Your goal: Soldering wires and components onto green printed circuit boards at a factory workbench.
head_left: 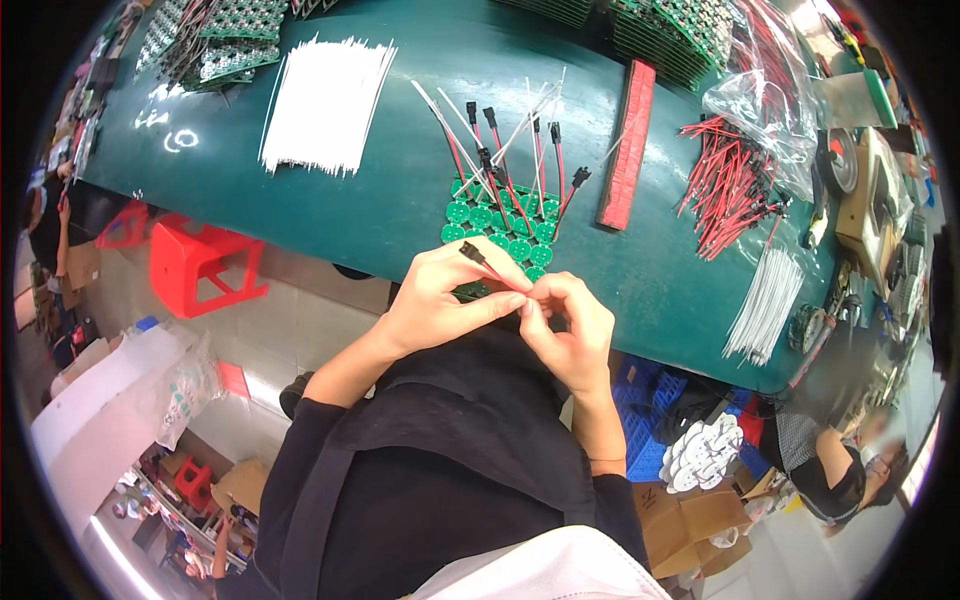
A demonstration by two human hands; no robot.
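A green circuit board panel of round sections lies at the table's near edge. Several red-and-black wire leads with black connectors stand up from it, with thin white cable ties among them. Over the panel's near part, my left hand pinches a wire lead whose black connector points up and left. My right hand meets it at the lead's lower end, thumb and forefinger pressed together at the same spot. The fingertips hide what exactly lies between them.
A bundle of white cable ties lies at left, a red bar right of the panel. Farther right are loose wire leads and more white ties. Stacked circuit boards stand at the back. A person sits at lower right.
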